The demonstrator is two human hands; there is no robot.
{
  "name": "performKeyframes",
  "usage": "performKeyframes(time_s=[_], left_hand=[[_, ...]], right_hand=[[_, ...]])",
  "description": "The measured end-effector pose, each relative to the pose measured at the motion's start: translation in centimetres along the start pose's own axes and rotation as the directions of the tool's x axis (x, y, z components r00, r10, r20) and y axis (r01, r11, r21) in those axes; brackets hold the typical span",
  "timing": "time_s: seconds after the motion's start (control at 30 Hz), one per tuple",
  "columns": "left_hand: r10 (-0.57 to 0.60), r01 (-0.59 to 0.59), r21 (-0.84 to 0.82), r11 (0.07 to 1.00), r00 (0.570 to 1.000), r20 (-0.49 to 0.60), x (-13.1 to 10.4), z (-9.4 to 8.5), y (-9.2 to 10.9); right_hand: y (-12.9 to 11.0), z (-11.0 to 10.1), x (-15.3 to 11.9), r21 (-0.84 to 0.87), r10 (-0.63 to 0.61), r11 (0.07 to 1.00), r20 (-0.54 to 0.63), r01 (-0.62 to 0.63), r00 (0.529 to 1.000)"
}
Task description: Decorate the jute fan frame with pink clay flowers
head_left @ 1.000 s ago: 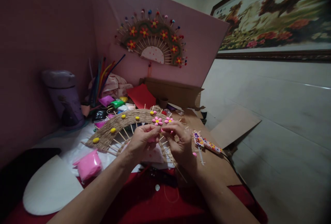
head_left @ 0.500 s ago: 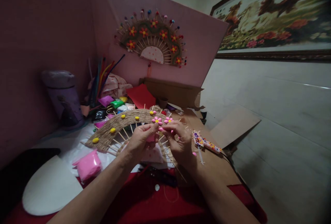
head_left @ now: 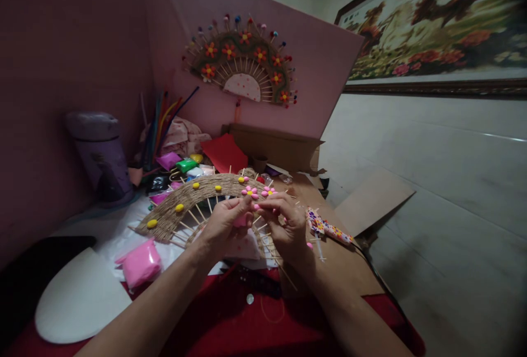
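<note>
A woven twine fan (head_left: 164, 218) with wooden sticks lies on the table, dotted with yellow ovals and, at its right part, pink-petalled flowers (head_left: 249, 192). Above its middle, my left hand (head_left: 230, 218) is closed around a lump of pink clay (head_left: 242, 219), thumb and forefinger raised. Close on the right, my right hand (head_left: 284, 222) is pinched, fingertips facing the left ones. A small pink piece (head_left: 257, 206) shows between the two hands; which hand touches it is unclear. What the right fingertips hold is hidden.
A pink clay packet (head_left: 142, 263) and a white semicircular board (head_left: 82, 302) lie at left, a purple container (head_left: 99, 156) behind. A flower-patterned glue gun (head_left: 329, 226) rests on cardboard (head_left: 349, 266) at right. Scissors (head_left: 255, 281) lie below the hands. A finished fan (head_left: 242, 63) hangs behind.
Both hands stay almost in place. The small pink piece between them has shifted very slightly.
</note>
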State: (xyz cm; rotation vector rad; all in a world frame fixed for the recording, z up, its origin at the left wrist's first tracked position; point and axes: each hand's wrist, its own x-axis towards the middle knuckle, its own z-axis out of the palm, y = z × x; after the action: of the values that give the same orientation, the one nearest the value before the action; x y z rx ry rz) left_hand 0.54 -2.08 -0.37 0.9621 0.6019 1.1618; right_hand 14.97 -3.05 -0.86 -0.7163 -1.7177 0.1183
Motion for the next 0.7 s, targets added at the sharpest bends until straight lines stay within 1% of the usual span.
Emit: performKeyframes(time_s=[0.3, 0.43, 0.5, 0.57, 0.63, 0.7], left_hand=[[0.005, -0.005, 0.003, 1.0, 1.0, 0.007, 0.1, -0.1, -0.1], [0.008, -0.008, -0.005, 1.0, 1.0, 0.006, 0.2, -0.3, -0.1], [0.013, -0.013, -0.008, 1.0, 1.0, -0.019, 0.3, -0.4, -0.1], [0.033, -0.033, 0.011, 0.999, 0.998, -0.062, 0.4, -0.4, 0.1], [0.079, -0.072, 0.071, 0.995, 0.991, -0.11, 0.5, -0.5, 0.3], [0.155, -0.126, 0.17, 0.977, 0.974, -0.167, 0.8, -0.5, 0.7]], right_hand=[[0.1, 0.0, 0.1, -0.035, -0.014, 0.999, -0.002, 0.014, 1.0], [0.0, -0.1, 0.1, -0.048, -0.047, 0.998, 0.01, 0.047, 0.999], [0.0, -0.2, 0.2, -0.084, -0.055, 0.995, -0.007, 0.055, 0.998], [0.1, -0.5, 0.4, -0.112, -0.049, 0.993, -0.047, 0.043, 0.998], [0.3, -0.8, 0.7, -0.125, -0.041, 0.992, -0.09, 0.03, 0.995], [0.7, -1.2, 1.0, -0.139, -0.032, 0.99, -0.123, 0.015, 0.992]])
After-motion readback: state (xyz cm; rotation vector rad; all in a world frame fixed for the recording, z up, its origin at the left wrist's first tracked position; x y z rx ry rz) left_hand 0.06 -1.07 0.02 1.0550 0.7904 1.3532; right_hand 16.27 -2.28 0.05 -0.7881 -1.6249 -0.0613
